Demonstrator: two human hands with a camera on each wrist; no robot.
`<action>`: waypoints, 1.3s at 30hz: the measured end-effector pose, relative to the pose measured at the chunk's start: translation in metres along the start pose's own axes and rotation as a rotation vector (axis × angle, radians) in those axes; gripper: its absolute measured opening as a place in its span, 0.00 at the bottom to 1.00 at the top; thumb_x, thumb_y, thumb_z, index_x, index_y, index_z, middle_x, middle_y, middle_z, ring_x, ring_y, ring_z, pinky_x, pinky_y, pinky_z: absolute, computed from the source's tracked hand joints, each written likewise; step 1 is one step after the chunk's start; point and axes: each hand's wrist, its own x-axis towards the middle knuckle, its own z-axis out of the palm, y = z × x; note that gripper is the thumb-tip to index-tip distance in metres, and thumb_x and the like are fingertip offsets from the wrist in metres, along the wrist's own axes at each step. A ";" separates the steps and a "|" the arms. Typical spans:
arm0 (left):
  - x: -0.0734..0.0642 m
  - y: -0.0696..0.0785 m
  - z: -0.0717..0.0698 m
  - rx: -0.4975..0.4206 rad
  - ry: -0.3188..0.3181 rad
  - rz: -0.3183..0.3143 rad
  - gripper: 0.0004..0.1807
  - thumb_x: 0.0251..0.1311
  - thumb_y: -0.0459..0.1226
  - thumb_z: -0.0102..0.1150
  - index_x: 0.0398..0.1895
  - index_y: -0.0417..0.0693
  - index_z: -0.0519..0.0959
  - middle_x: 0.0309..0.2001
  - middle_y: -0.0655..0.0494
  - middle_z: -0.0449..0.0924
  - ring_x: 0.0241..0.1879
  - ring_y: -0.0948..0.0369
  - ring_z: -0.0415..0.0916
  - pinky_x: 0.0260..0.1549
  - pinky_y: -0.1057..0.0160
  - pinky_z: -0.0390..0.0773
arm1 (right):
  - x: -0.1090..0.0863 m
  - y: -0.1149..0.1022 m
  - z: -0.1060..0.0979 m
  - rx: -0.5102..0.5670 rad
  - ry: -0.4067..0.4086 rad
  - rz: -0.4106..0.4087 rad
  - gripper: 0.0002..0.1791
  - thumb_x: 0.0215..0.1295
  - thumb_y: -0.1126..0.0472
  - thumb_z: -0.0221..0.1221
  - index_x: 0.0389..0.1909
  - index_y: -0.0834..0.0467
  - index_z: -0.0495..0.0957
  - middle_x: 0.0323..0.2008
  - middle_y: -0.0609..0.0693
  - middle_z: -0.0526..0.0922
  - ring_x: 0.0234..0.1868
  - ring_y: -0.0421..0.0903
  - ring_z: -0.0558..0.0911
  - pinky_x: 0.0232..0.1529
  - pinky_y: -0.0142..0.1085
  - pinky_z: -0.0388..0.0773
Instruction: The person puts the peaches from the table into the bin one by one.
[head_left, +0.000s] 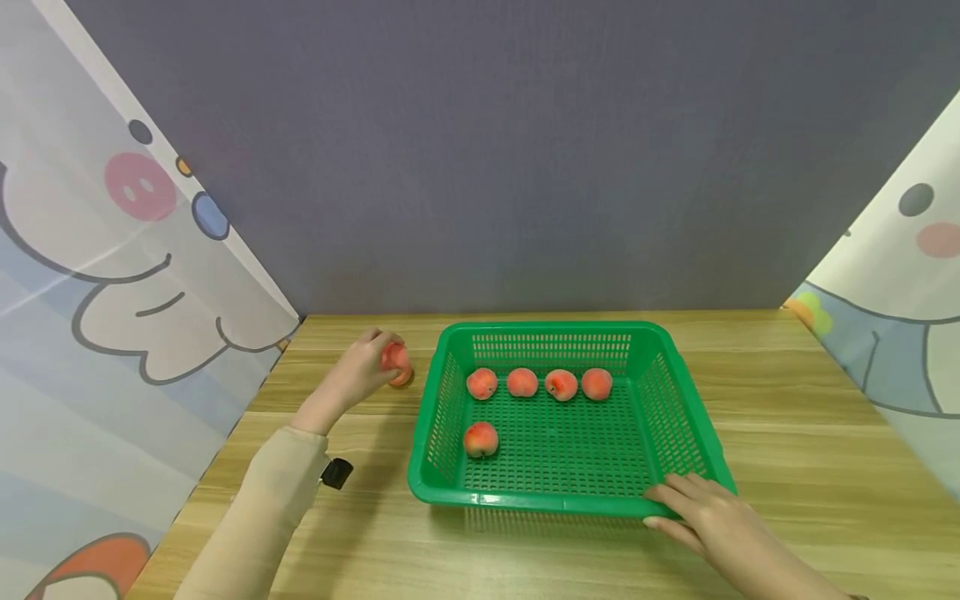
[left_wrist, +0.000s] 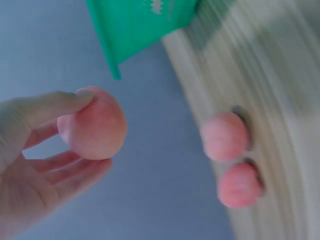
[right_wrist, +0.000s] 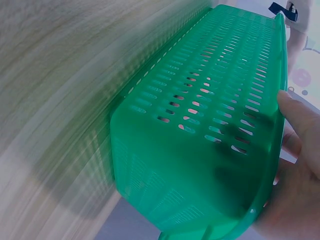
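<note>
My left hand point(head_left: 358, 367) holds a peach point(left_wrist: 97, 125) between thumb and fingers, left of the green plastic basket point(head_left: 555, 504). In the left wrist view the peach is lifted clear of the table. Two more peaches, one upper point(left_wrist: 225, 136) and one lower point(left_wrist: 240, 185), rest on the wood there; in the head view the hand and held peach mostly hide them. My right hand point(head_left: 701, 512) grips the basket's front right rim, thumb outside and fingers over the edge, as the right wrist view point(right_wrist: 300, 150) shows the thumb on the rim.
Inside the basket, several peaches form a row along the back, among them a rightmost one point(head_left: 597, 384). Another peach point(head_left: 481, 439) sits at the front left. The wooden table point(head_left: 795, 433) meets a grey panel point(head_left: 525, 167) behind; cartoon-printed curtains point(head_left: 112, 317) hang at both sides.
</note>
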 end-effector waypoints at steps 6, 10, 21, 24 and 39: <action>0.005 0.023 -0.007 -0.012 -0.036 0.058 0.20 0.42 0.27 0.64 0.42 0.35 0.73 0.40 0.39 0.71 0.34 0.50 0.73 0.32 0.55 0.74 | 0.000 -0.001 -0.001 -0.003 -0.008 0.009 0.13 0.48 0.48 0.62 0.34 0.49 0.78 0.35 0.44 0.79 0.37 0.47 0.78 0.37 0.46 0.74; 0.008 0.036 -0.009 -0.009 -0.034 0.125 0.19 0.40 0.27 0.65 0.39 0.36 0.74 0.37 0.42 0.72 0.32 0.52 0.73 0.31 0.56 0.75 | 0.000 -0.001 -0.001 -0.006 -0.002 -0.002 0.12 0.48 0.48 0.62 0.34 0.48 0.78 0.34 0.41 0.77 0.36 0.45 0.78 0.37 0.45 0.74; 0.017 0.071 -0.012 0.013 -0.100 0.319 0.16 0.43 0.26 0.63 0.37 0.38 0.73 0.37 0.44 0.72 0.31 0.54 0.73 0.28 0.63 0.74 | 0.000 0.001 0.001 0.018 0.021 -0.025 0.13 0.47 0.49 0.63 0.33 0.48 0.78 0.33 0.40 0.77 0.34 0.43 0.77 0.35 0.45 0.75; 0.019 0.081 -0.011 0.037 -0.109 0.367 0.14 0.44 0.28 0.64 0.36 0.40 0.74 0.35 0.45 0.72 0.27 0.56 0.72 0.24 0.66 0.72 | 0.000 0.001 0.001 0.020 0.018 -0.016 0.13 0.47 0.49 0.63 0.34 0.48 0.78 0.34 0.42 0.78 0.35 0.45 0.78 0.35 0.46 0.75; 0.036 0.132 0.001 0.155 -0.371 0.467 0.14 0.49 0.29 0.60 0.41 0.41 0.73 0.33 0.50 0.68 0.24 0.61 0.67 0.23 0.70 0.67 | 0.000 0.001 0.001 0.019 0.030 -0.011 0.13 0.45 0.49 0.63 0.33 0.48 0.78 0.34 0.43 0.78 0.35 0.46 0.78 0.37 0.47 0.74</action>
